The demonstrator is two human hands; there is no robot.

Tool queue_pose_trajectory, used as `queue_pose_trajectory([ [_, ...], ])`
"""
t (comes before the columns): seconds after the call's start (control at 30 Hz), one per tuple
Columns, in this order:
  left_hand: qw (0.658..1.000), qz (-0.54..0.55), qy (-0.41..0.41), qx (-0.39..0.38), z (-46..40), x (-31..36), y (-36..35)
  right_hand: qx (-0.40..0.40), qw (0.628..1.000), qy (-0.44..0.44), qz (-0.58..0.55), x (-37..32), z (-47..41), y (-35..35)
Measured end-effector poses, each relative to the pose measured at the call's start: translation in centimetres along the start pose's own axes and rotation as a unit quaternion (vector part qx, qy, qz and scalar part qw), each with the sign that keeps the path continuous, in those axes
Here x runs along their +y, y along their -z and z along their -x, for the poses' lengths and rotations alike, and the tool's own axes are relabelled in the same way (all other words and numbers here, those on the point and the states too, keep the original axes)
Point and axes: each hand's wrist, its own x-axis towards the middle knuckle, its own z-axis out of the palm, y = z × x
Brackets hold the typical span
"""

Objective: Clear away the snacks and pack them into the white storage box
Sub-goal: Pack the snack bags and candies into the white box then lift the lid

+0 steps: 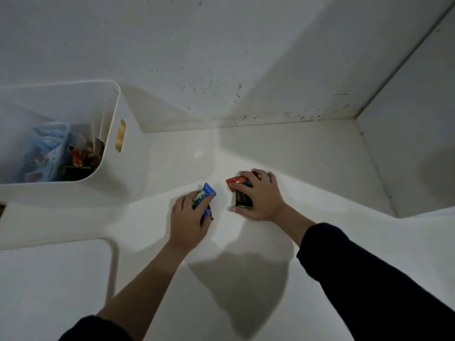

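Both arms reached forward over the white table (pixel 283 153). The left hand (pixel 188 217) curled its fingers round a blue snack (pixel 205 193); the right hand (pixel 256 195) gripped red and green snacks (pixel 242 200). The white storage box (pixel 123 168) stood far left, part-filled.

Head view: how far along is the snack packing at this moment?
Mostly done. The white box already holds several wrappers, a blue bag among them. In hand: the left hand grips a blue snack; the right hand covers a red packet and a dark green-edged packet on the counter. Left: carrying these to the box; no other loose snacks show.
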Motion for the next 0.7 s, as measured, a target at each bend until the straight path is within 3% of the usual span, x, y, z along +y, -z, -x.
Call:
queue_pose_trajectory([
  [0.1, 0.999, -0.017, 0.032, 0.001, 0.6, 0.5, 0.2, 0.086, 0.994, -0.07, 0.017, -1.7, 1.9, -0.6],
  [0.2, 0.999, 0.019, 0.031, -0.007, 1.4, 0.8, 1.1, 0.093, 0.99, -0.103, 0.016, -3.0, 3.9, -0.7],
  [0.33, 0.993, 0.112, 0.034, -0.004, 3.6, 1.2, 3.1, 0.071, 0.981, -0.168, -0.07, -5.3, 6.3, 0.4],
  [0.47, 0.973, 0.206, 0.075, 0.072, 5.0, 0.6, 8.0, 0.141, 0.92, -0.258, -0.258, -11.1, 4.6, 4.6],
  [0.6, 0.94, 0.259, 0.08, 0.205, 4.3, -2.4, 15.4, 0.229, 0.834, -0.229, -0.446, -19.9, -1.2, 10.7],
  [0.7, 0.927, 0.268, 0.055, 0.256, 2.4, -6.4, 21.0, 0.244, 0.801, -0.2, -0.509, -26.2, -7.3, 14.2],
])
